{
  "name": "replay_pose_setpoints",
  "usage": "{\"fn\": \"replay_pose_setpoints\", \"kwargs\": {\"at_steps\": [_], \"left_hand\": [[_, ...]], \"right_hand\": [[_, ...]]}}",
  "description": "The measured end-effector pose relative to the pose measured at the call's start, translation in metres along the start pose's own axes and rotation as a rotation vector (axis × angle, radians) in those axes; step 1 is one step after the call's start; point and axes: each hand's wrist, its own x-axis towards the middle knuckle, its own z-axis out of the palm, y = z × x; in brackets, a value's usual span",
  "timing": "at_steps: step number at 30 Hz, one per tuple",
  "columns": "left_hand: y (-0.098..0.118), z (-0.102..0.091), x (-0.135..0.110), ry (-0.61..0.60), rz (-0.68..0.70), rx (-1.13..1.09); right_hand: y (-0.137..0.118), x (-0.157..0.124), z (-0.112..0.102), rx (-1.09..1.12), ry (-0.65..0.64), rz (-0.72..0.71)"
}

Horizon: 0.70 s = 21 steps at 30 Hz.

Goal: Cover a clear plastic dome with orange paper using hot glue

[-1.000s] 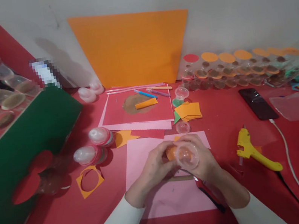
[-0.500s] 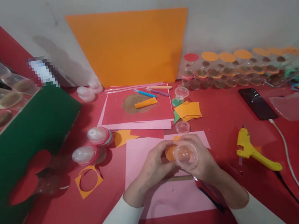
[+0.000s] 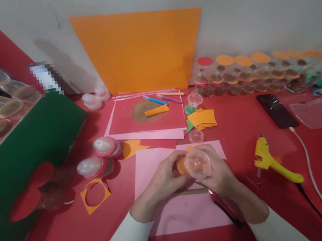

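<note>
Both my hands meet over a pink paper sheet (image 3: 155,162) near the table's front edge. My right hand (image 3: 219,174) is wrapped round a small clear plastic cup (image 3: 198,164), its round base turned towards me. My left hand (image 3: 164,179) pinches an orange paper disc (image 3: 181,165) held against the cup's far side. A thin dark tool (image 3: 225,210) lies under my right wrist; I cannot make out what it is.
A yellow glue gun (image 3: 271,161) with a white cord lies to the right, a black phone (image 3: 276,110) beyond it. Rows of paper-capped cups (image 3: 252,76) line the back wall beside a large orange sheet (image 3: 139,50). A green board (image 3: 18,173) leans at left; lidded cups (image 3: 99,157) and orange scraps lie between.
The cup and orange disc have shifted very slightly left and up between my fingers. Both hands keep the same grip.
</note>
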Motion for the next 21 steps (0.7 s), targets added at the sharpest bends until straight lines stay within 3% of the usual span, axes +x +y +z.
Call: {"fn": "replay_pose_setpoints", "kwargs": {"at_steps": [5,8,11,16,21], "left_hand": [[0.001,0.006,-0.001,0.051,0.093,0.039],[0.001,0.007,0.0,0.095,0.044,0.011],[0.001,0.004,0.0,0.054,0.012,-0.025],[0.002,0.004,0.001,0.057,0.087,0.02],[0.005,0.003,0.004,0.122,0.111,0.009]], "right_hand": [[0.001,-0.002,0.005,-0.013,0.094,-0.004],[0.001,-0.003,0.006,0.007,0.082,0.014],[0.001,-0.004,0.006,0.017,0.052,0.004],[0.002,-0.003,0.007,-0.024,0.067,-0.032],[0.0,0.004,-0.017,-0.127,0.066,-0.049]]}}
